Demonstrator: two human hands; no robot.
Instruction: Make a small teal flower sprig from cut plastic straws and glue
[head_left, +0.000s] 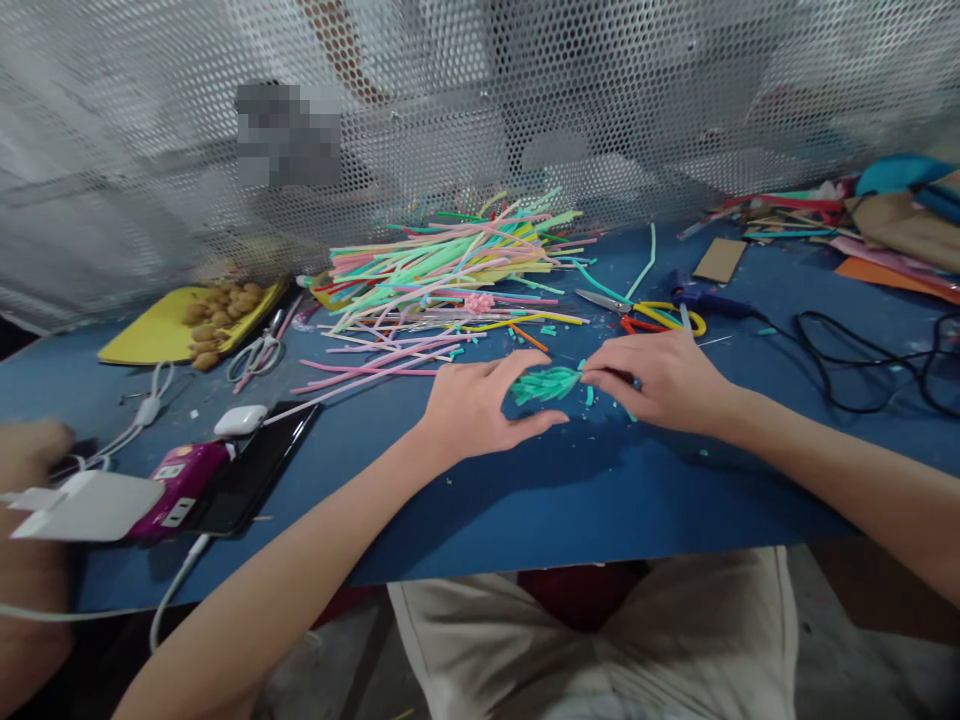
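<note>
My left hand [480, 400] lies on the blue table [570, 490] with thumb and forefinger spread in a curve around a small bundle of cut teal straw pieces [546, 383]. My right hand [660, 380] is closed in a pinch on the right end of that bundle, fingertips pressed together. Both hands rest on the table surface near its middle. Small teal offcuts lie scattered around them.
A heap of coloured straws [450, 265] lies behind the hands. Scissors with yellow and red handles [645, 312] and a blue glue gun [705, 297] with black cable sit at right. Phone [251, 465], magenta power bank [180, 485], yellow tray of nuts [217, 315] are left. Another person's hand [30, 450] is at far left.
</note>
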